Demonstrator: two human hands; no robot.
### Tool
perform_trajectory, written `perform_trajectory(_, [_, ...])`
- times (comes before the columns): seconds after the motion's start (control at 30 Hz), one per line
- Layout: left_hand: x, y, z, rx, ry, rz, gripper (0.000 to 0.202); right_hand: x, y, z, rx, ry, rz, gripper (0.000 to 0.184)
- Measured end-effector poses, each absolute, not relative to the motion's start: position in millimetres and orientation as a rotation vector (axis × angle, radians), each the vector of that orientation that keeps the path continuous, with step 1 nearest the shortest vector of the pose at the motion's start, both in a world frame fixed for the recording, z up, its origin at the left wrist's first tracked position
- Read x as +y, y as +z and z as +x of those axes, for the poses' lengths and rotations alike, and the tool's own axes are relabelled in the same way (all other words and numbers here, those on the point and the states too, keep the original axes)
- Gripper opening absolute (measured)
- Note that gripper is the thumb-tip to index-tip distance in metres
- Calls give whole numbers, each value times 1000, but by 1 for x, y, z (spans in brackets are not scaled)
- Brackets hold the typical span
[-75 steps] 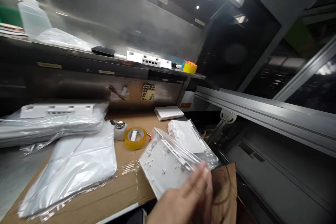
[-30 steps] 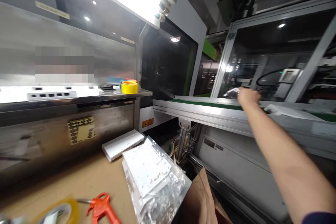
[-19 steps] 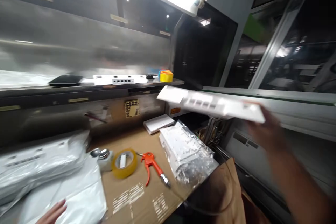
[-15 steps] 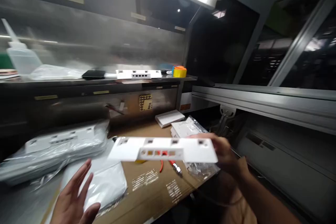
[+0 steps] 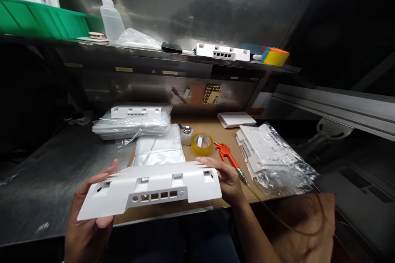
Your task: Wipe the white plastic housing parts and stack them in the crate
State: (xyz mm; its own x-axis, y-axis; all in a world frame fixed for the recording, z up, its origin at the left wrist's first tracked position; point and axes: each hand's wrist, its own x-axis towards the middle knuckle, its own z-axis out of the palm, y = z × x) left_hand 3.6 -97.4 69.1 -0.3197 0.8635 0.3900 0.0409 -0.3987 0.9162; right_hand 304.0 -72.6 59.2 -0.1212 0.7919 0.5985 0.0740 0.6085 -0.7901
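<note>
A white plastic housing (image 5: 148, 187) is held by its ends, left hand (image 5: 84, 234) and right hand (image 5: 230, 183) — best gripped lightly, it seems, with the port openings (image 5: 159, 195) left uncovered. Beyond, the metal bench (image 5: 40, 197) is part-covered by cardboard (image 5: 203, 121); farther, a shelf (image 5: 197, 63) is backed by a steel panel (image 5: 216, 12).

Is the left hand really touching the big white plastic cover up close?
Touching. The head view shows the left hand wrapped around one end of the white plastic cover, meeting its edges with no gap.
</note>
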Motion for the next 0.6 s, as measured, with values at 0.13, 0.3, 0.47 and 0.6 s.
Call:
perform_trajectory(0.13, [-96, 62, 11, 1120, 1768, 1354, 73, -77, 50, 314, -1560, 717, -786, 40])
perform_trajectory(0.3, [-91, 66, 35, 1047, 1794, 1219, 73, -83, 43, 335, -1563, 690, -884, 38])
perform_trajectory(0.47, [-90, 74, 61, 1040, 1902, 978, 76, -84, 34, 344, -1535, 677, -854, 31])
perform_trajectory(0.6, [-96, 73, 48, 955, 1516, 315, 75, -81, 29, 333, -1590, 663, -742, 32])
